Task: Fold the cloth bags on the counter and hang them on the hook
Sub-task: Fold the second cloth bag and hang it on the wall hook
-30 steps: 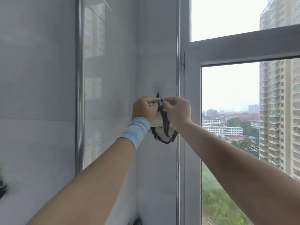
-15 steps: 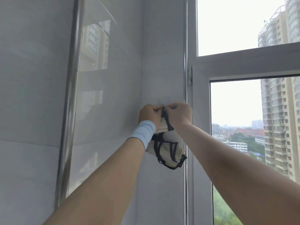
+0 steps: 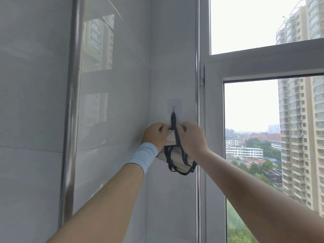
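Both forearms reach up from 6 o'clock. Left hand (image 3: 155,135) and right hand (image 3: 192,137), fingers curled, grip the top of the folded cream cloth bag (image 3: 175,157) between them. Its dark strap (image 3: 173,120) rises toward 12 o'clock and appears looped over the adhesive hook (image 3: 173,108). Judged: hanging nearly done, release remains. No other bags in view.

Glossy wall tiles (image 3: 114,120), cloth bag (image 3: 175,155)

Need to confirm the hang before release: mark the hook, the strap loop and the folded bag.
hook (image 3: 173,108), head view, small peg on its clear adhesive pad.
strap loop (image 3: 172,119), head view, taut dark stretch just under the hook.
folded bag (image 3: 175,157), head view, cream cloth between the dark straps.
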